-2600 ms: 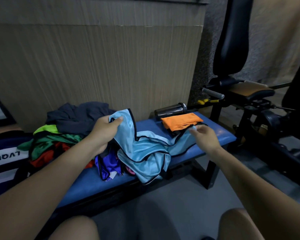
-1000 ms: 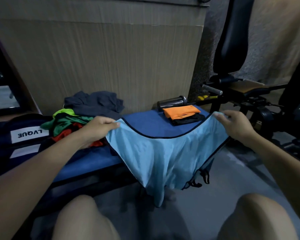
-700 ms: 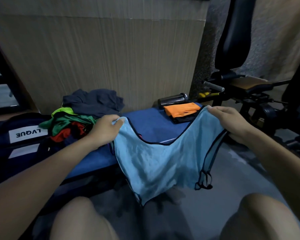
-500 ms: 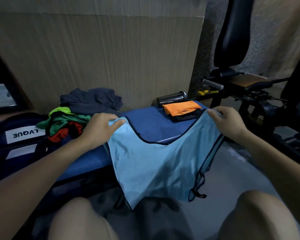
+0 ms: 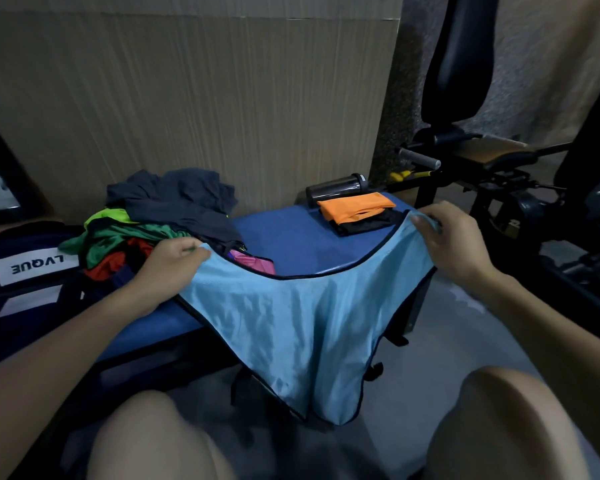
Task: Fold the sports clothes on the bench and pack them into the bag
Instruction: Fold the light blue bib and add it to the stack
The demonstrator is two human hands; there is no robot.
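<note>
Bench [image 5: 291, 244], blue and padded, runs along the wood-panelled wall [image 5: 205, 98], and it carries nearly everything that matters. Off to the far side stands a black weight machine [image 5: 471, 161] with a tan seat. At the bench's left end sits a dark navy bag [image 5: 21, 282] with a white label reading LVQUE. A light blue bib [image 5: 291, 327] with black trim is spread wide, its top edge stretched over the bench's near edge and the rest hanging down toward the floor in front of the person's bare knees. The left hand [image 5: 167, 268] pinches one upper corner of it, the right hand [image 5: 454, 240] pinches the other, both held up level. Behind the left hand lies a jumbled pile of clothes [image 5: 146, 220]: dark grey on top, green and red below, with a bit of pink cloth [image 5: 253, 263] peeking out beside the bib. Toward the right end rests a folded orange garment [image 5: 355, 206] on top of something black, and just behind that a dark shaker bottle [image 5: 336, 187] lies on its side
</note>
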